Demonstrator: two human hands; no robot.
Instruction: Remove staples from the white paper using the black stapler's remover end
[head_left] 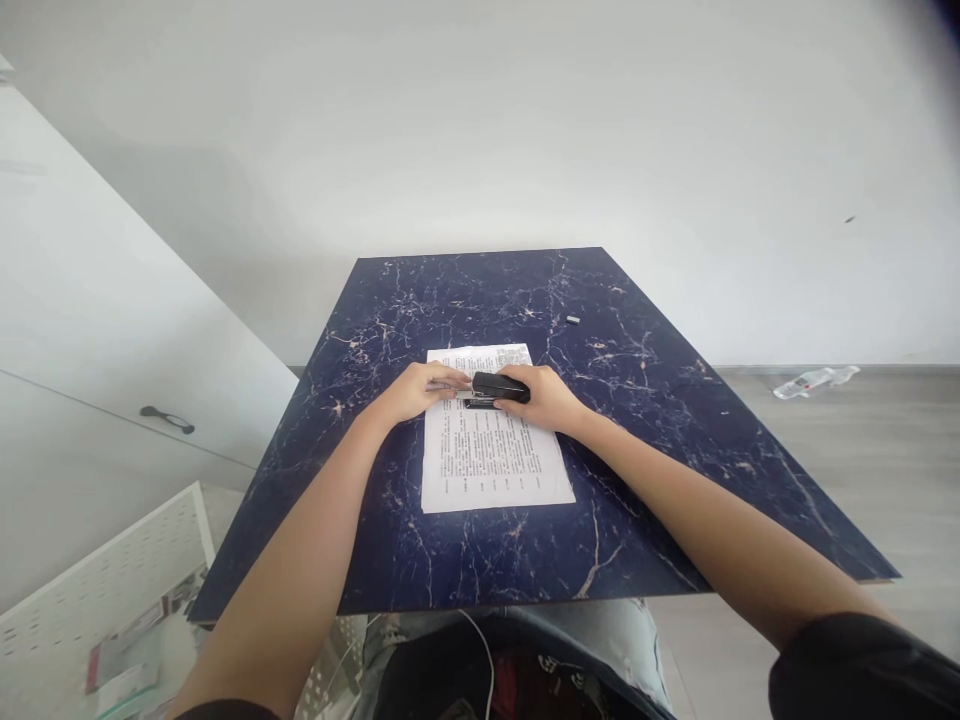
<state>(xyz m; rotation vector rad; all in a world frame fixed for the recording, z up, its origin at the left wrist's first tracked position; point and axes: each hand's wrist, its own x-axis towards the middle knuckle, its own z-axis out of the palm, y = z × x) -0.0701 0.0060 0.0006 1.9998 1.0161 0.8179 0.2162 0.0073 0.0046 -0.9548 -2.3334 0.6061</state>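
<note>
A black stapler [501,387] lies over the upper part of a printed sheet or stack of paper [491,470]. My right hand [546,398] is closed around the stapler's right end, thumb on the near side and fingers on the far side. At its left end, a silver metal part [463,393] sticks out. My left hand [421,390] pinches at this metal part with thumb and fingers, its wrist beside the paper's left edge. Whether any staples sit inside cannot be made out.
Beneath the paper is a dark blue marble-patterned table [465,560]. A small grey-white piece [572,320] lies beyond the paper. White cabinet [112,330] and perforated white rack [112,570] stand left; a clear plastic package [814,381] is on the right.
</note>
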